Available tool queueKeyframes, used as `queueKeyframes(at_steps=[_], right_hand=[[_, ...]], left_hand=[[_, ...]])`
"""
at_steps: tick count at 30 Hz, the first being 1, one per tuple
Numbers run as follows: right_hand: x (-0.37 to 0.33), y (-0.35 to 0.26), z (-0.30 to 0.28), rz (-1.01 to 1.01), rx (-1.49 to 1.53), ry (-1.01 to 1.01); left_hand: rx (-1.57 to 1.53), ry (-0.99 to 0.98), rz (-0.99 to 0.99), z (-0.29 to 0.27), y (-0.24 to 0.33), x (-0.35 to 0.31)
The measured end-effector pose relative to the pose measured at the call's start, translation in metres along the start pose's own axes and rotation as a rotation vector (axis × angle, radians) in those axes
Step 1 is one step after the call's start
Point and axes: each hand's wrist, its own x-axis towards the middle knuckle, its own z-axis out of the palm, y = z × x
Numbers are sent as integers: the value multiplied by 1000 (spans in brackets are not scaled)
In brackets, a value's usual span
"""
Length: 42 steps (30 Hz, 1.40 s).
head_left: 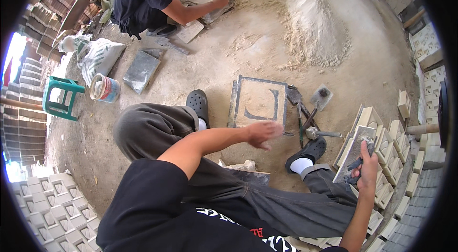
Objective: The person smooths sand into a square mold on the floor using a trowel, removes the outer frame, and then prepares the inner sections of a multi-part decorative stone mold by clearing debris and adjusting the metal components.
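Observation:
My left hand (265,133) is over the near edge of a dark rectangular mould frame (285,101) on the ground. It looks empty, its fingers stretched out and slightly blurred. Pale powder (260,94) fills the frame level with its rim, and curved dark inserts show in the surface. Off to the right, my right hand (368,168) grips the dark handle of a flat plastering trowel (354,154), its plate tilted up beside stacked pale blocks (371,118). A mallet (315,132) lies beside my right shoe, near a small square plate with a handle (322,97).
A co-worker (148,1) crouches at the far left over another mould. Beyond my frame rises a powder heap (312,23). On the left are a green stool (61,98), a bucket (105,89), a white sack (102,58) and a dark slab (141,71). Pale blocks (55,209) are stacked near left.

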Motion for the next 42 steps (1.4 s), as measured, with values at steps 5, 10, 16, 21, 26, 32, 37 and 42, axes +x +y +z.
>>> queueKeyframes(at_steps=[5, 10, 16, 21, 26, 32, 37, 42], right_hand=[[13, 3, 30, 50, -123, -139], [26, 20, 34, 57, -280, -278], [28, 20, 54, 53, -411, -371], [31, 18, 55, 46, -422, -390], [34, 25, 49, 48, -439, -374], [39, 38, 42, 62, -478, -370], [46, 45, 43, 46, -480, -369], [61, 31, 27, -25, -347, -213]], left_hand=[[-16, 6, 149, -2, -11, -8], [270, 69, -570, -48, -88, -43], [234, 220, -1134, -64, -122, -59], [209, -19, -625, -40, -79, -21], [182, -193, -146, -14, -39, -31], [225, 131, -655, -25, -29, -23], [172, -197, 206, -20, -51, -49], [51, -175, 59, -24, -51, -40]])
